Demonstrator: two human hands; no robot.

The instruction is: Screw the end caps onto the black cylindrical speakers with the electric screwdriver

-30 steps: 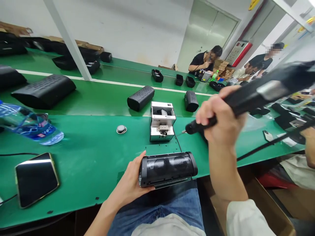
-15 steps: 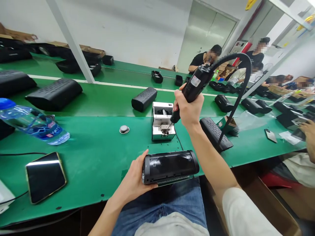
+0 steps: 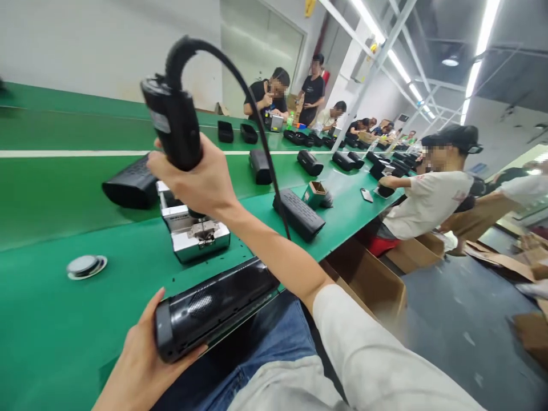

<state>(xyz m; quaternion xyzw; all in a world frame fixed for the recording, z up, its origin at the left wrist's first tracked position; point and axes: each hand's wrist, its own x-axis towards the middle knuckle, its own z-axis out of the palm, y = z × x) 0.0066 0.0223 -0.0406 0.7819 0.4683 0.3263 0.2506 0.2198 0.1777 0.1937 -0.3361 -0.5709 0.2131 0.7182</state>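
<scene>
My left hand [image 3: 139, 357] is closed round the left end of a black cylindrical speaker body [image 3: 214, 305] that lies across the near edge of the green table [image 3: 51, 319]. My right hand [image 3: 199, 182] grips a black electric screwdriver [image 3: 175, 123] held upright, its cable [image 3: 240, 80] arching up and over to the right. The driver's tip is hidden behind my hand, right above the small metal screw feeder box [image 3: 192, 234].
A round metal disc [image 3: 85, 265] lies left of the feeder. Black speaker shells [image 3: 131, 185], a flat grille [image 3: 299, 214] and a small green box [image 3: 315, 194] sit on the table. A seated person in white [image 3: 423, 200] works at right; others work farther back. Cardboard boxes [image 3: 372, 285] stand below.
The view has swung right and tilted. My right hand has lifted the screwdriver slightly off the feeder box. My left hand stays on the speaker body. The bottle and phone have left the view.
</scene>
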